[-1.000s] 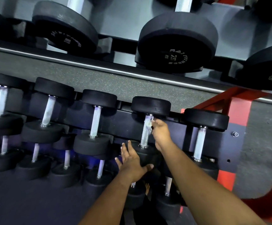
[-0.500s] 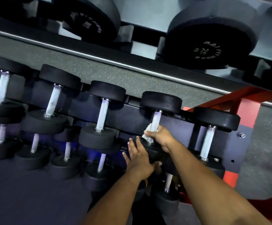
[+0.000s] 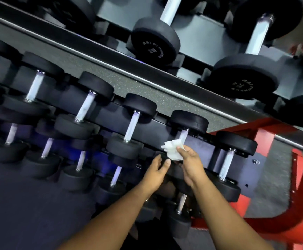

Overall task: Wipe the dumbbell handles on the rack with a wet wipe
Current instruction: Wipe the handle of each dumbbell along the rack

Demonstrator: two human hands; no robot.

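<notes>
Black dumbbells fill the rack (image 3: 165, 123), where the right hand (image 3: 190, 163) pinches a white wipe (image 3: 173, 150) beside a handle (image 3: 183, 136), and the left hand (image 3: 156, 170), fingers relaxed, touches a near dumbbell head

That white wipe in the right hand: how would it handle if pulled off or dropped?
The wipe looks limp: it crumples and folds where the right hand pinches it. Probably very light, since fingertips alone hold it. Likely to drape over the handle rather than slide.

I see the crumpled white wet wipe (image 3: 173, 149) against the pale dumbbell handle (image 3: 183, 135), which slants toward one o'clock on the dark rack (image 3: 197, 141).
</notes>
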